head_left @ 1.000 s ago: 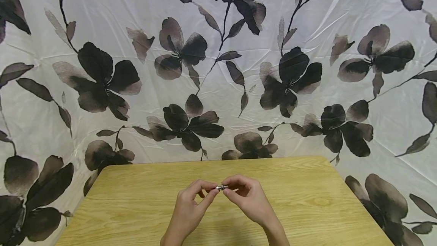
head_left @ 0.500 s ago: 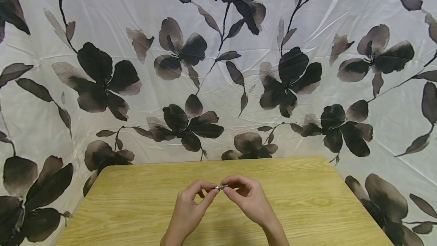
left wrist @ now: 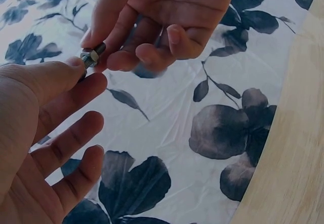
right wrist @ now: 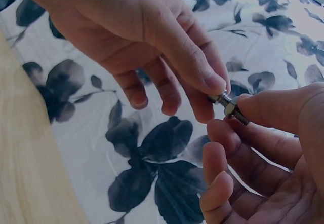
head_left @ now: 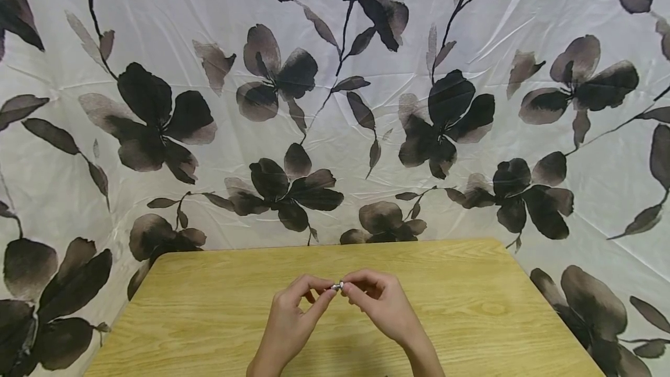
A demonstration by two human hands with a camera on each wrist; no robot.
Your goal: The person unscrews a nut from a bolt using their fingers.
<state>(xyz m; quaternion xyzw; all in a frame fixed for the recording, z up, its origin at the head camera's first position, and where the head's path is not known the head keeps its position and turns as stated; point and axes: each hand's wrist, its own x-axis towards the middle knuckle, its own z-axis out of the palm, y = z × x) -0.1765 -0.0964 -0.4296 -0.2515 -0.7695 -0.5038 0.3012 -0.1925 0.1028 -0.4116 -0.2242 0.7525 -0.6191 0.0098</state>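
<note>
Above the table, a small metal bolt (right wrist: 241, 117) is held between both hands, lying roughly sideways. My left hand (head_left: 293, 317) pinches one end of it between thumb and index finger, hiding that end. Around the threaded shank sits a hex nut (right wrist: 231, 107), with bare thread showing on both sides in the right wrist view. Thumb and index finger of my right hand (head_left: 384, 310) pinch at the nut. The other fingers of both hands are loosely bent and hold nothing.
A light wood-grain table (head_left: 209, 295) lies under the hands. Behind it and at both sides hangs a white cloth (head_left: 361, 150) printed with dark flowers and leaves.
The right thumb and index finger have shifted slightly at the nut, which now shows a brighter face. The left hand has stayed almost still.
</note>
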